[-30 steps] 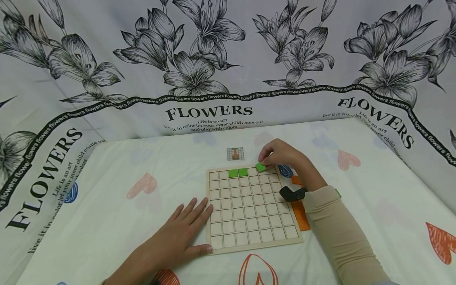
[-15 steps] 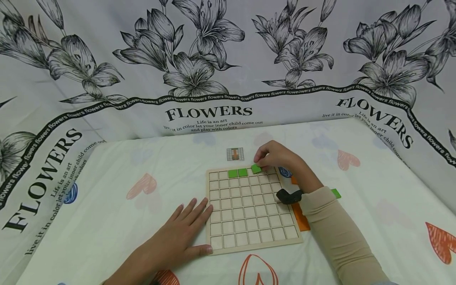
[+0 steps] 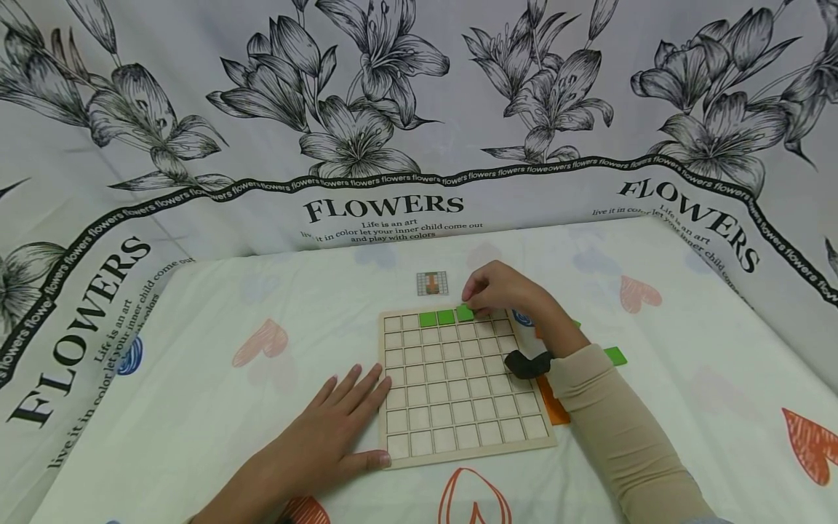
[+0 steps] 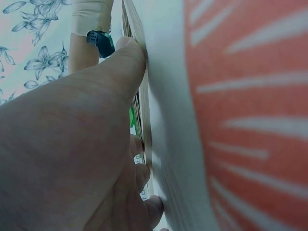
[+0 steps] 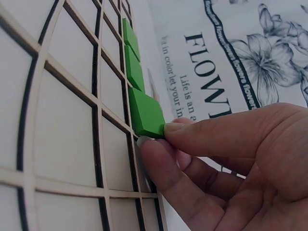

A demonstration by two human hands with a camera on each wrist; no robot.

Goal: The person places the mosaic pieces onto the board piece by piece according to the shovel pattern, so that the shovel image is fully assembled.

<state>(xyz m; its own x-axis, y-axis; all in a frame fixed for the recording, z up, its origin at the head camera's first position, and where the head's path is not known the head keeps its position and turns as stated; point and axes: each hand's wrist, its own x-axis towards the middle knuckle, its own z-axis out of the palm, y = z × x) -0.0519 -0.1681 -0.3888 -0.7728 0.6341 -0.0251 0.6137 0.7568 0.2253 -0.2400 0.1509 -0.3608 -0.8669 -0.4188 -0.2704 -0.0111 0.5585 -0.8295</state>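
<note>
Green tile (image 5: 146, 113) tilted over its cell, ready to be seated

The tile is pinched at its near corner by the thumb and forefinger of the right hand (image 3: 500, 287), the fingertips parted by little more than the tile itself. It is held at the far row of the gridded board (image 3: 435, 394), just beside two green tiles (image 3: 428, 319) that are seated there; in the right wrist view it is seen raised, not yet flat.

The board's left edge is touched by the left hand (image 3: 336, 428), fingers straight and spread, nothing gripped. A light brace there is advisable, so that the board is not pushed sideways. For a clean fit, the tile's lower edge should probably be squared inside the ridges first, then the raised corner lowered and pressed. The pinch is best released only once the tile is level; otherwise a corner could be caught on a ridge.
</note>
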